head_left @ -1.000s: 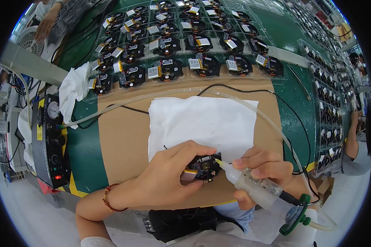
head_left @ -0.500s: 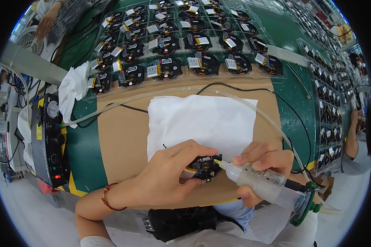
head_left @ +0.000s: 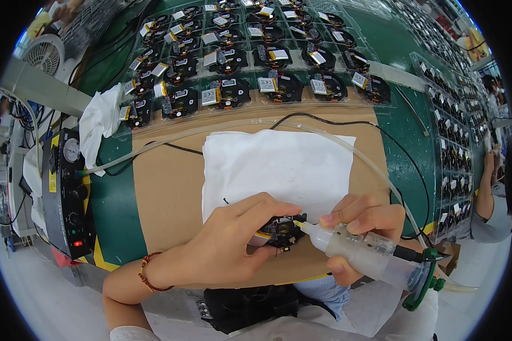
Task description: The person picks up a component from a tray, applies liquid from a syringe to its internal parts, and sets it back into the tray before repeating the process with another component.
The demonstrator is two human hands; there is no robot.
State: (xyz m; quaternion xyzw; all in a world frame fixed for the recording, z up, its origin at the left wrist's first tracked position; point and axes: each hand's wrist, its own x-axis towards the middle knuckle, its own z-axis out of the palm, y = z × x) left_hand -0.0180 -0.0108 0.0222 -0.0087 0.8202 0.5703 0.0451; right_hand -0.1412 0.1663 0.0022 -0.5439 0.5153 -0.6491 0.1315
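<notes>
My left hand is closed round a small black electronic module, gripping it by its edges between thumb and fingers. A silvery battery pouch with a yellow edge shows partly beneath the fingers. Wrapped round a translucent dispensing syringe is my right hand. The syringe's pale yellow tip meets the right side of the module; whether it touches cannot be made out. A green cap closes the syringe's back end. Under the hands lies a folded white cloth on brown cardboard.
Clear trays of similar black modules with batteries fill the back, and more trays stand at right. A black dispenser controller sits left, its hose arching across to the syringe. A crumpled white cloth, tweezers and a fan are near.
Both hands hold nearly the same pose, with the syringe tip still at the module. At the upper left, another person's hand has moved up, away from the fan.
</notes>
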